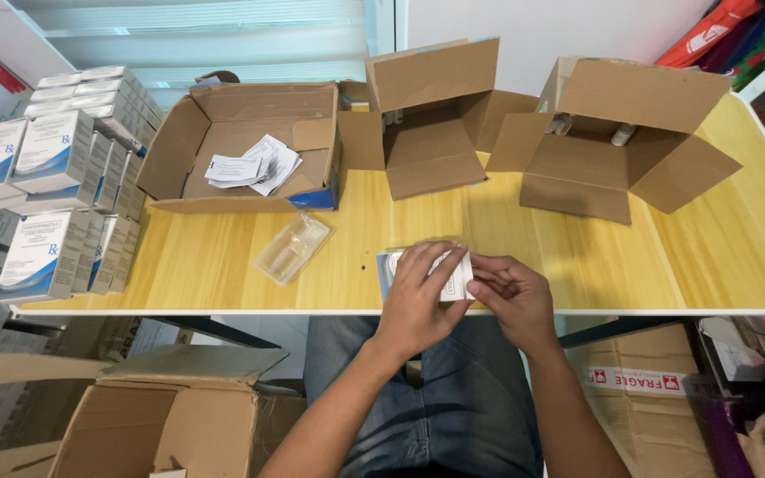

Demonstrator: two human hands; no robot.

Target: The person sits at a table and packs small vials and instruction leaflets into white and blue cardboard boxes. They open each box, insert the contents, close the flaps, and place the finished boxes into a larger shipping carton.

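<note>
Head view shows the left hand (pixel 418 296) and right hand (pixel 508 296) together gripping a small white cardboard carton (pixel 453 276) at the near edge of the yellow wooden table (pixel 577 257), just beside a clear plastic blister tray (pixel 292 247).

A pale wooden counter (pixel 577 257) with a white front edge runs across the middle of the frame. Three open cardboard boxes (pixel 250 146) stand along its far side — upper left, centre and upper right. Stacked white-and-blue cartons (pixel 50 204) fill its left end, and a clear plastic tray (pixel 292 248) lies just below the left box.
</note>
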